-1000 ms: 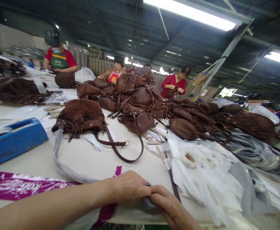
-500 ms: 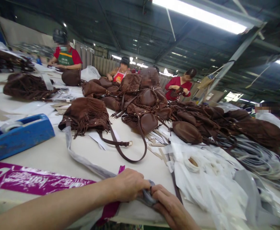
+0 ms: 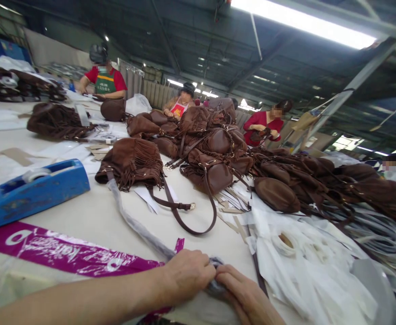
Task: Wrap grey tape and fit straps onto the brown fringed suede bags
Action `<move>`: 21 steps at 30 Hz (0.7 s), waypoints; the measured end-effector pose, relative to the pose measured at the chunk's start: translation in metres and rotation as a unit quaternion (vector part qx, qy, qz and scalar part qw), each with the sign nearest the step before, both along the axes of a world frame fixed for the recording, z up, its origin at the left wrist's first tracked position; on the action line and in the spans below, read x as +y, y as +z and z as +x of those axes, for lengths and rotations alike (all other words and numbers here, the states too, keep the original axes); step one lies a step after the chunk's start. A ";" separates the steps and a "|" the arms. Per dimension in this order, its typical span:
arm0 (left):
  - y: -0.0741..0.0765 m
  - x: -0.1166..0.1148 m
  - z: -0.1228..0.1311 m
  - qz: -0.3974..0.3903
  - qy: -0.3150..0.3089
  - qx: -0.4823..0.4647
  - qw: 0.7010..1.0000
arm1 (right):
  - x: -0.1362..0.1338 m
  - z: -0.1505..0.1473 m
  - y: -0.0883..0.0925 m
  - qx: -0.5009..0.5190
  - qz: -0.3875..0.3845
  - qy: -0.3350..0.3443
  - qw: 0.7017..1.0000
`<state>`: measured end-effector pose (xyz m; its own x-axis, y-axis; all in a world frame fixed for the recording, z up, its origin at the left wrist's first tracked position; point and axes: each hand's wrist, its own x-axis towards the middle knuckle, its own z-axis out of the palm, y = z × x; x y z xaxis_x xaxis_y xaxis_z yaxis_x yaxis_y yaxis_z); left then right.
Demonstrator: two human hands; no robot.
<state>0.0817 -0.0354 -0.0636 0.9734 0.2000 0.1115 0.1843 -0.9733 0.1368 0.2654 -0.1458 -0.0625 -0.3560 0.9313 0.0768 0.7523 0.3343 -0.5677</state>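
Note:
Near the table's front edge, my left hand (image 3: 189, 275) and my right hand (image 3: 247, 291) are close together, both closed on a strap wrapped in clear plastic (image 3: 140, 232). Its wrapped length runs from my left hand up to a brown fringed bag (image 3: 130, 162) that lies on the table. Between my hands the wrapping is bunched, and my fingers hide part of it. From the same bag's right side a bare brown strap with a buckle (image 3: 180, 205) loops over the tabletop.
A blue tape dispenser (image 3: 48, 189) stands at left above purple printed tape (image 3: 79, 255). Brown bags (image 3: 218, 140) are heaped across the middle. White wrapping sheets (image 3: 295, 257) with a roll (image 3: 286, 243) lie at right. Several people work behind the table.
The view has shifted slightly, so the table's things appear farther right. My hands keep hold of the wrapped strap, with the bunched wrapping between them slightly changed in shape.

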 end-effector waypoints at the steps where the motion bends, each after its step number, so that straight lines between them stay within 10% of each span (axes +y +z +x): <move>1: -0.003 -0.003 0.002 -0.011 0.021 -0.003 1.000 | 0.001 -0.004 0.000 -0.016 -0.002 -0.011 1.000; 6: -0.017 -0.015 0.006 -0.054 0.087 -0.020 0.995 | 0.008 -0.020 -0.018 -0.048 0.022 -0.115 0.992; 16: 0.007 0.030 -0.035 0.083 -0.132 -0.061 0.986 | 0.022 -0.011 0.009 -0.002 0.019 0.088 0.996; 21: -0.001 0.010 -0.027 0.058 -0.077 -0.030 0.995 | 0.022 -0.015 0.006 -0.035 -0.005 0.087 0.996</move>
